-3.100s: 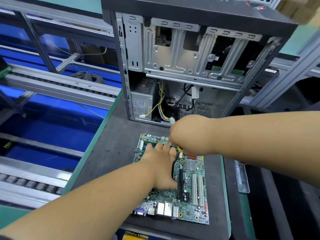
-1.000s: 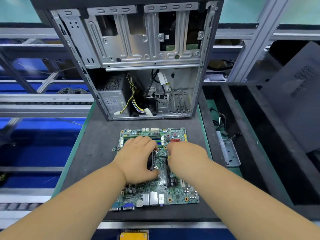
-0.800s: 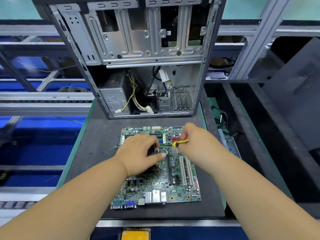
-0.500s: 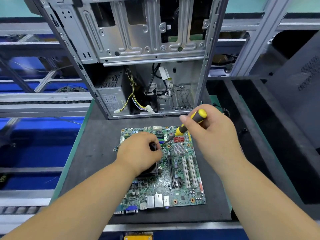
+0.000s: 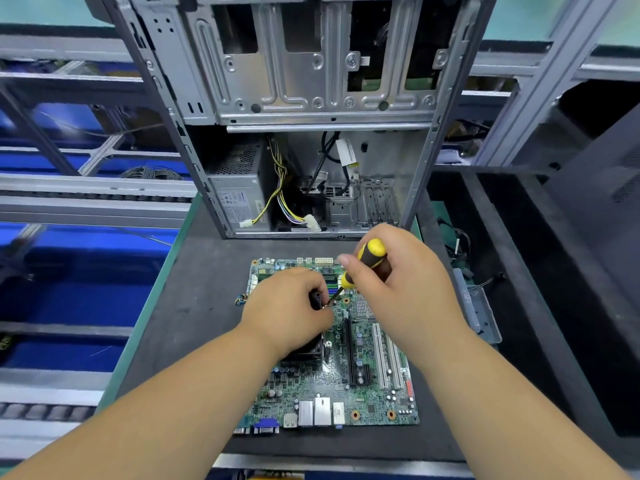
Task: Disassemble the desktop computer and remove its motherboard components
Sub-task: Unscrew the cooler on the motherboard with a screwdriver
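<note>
My tabletop (image 5: pixel 194 306) is a dark grey mat with a green edge. The motherboard (image 5: pixel 346 386) lies flat on it in front of me. At twelve o'clock the opened computer case (image 5: pixel 311 98) stands on the mat, just beyond the board. At three o'clock a small metal bracket (image 5: pixel 479 313) lies by the mat's edge.

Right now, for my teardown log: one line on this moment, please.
left hand: holds black cooler on motherboard | right hand: grips screwdriver, tip at cooler corner | case: behind, open
</note>
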`<state>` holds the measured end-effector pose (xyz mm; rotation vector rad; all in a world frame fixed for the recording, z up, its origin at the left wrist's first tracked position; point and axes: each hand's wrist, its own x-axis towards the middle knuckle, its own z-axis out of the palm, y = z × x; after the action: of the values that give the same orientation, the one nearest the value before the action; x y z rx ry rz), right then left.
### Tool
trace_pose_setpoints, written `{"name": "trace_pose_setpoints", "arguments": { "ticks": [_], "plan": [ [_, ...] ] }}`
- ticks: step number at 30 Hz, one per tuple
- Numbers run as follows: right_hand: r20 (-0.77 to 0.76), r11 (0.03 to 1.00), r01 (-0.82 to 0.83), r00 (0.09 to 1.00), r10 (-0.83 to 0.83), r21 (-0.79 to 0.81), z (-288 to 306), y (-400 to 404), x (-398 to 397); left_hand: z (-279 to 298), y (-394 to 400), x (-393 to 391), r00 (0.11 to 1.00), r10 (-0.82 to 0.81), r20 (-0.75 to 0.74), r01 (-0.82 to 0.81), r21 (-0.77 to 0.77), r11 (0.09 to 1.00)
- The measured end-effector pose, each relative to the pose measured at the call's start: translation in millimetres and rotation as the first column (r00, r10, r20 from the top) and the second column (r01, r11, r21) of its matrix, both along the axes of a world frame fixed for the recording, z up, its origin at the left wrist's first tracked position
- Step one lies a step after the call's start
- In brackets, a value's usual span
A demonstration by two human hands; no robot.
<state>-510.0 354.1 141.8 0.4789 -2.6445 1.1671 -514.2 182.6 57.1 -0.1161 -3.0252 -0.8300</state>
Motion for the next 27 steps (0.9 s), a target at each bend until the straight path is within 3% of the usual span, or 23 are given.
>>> {"name": "trace_pose_setpoints", "arguments": {
  "ticks": [14,27],
  "plan": [
    [0.031,0.999,-0.045,0.999,0.045,0.016,5,-3,-3,2,0,0,1.000,-0.029,-0.009,0.029,-0.044,0.999],
    [0.088,0.966,-0.173,0.984,0.158,0.195,21,-4,-10,4,1,0,1.000,-0.027,0.006,0.027,-0.022,0.999]
  ]
}}
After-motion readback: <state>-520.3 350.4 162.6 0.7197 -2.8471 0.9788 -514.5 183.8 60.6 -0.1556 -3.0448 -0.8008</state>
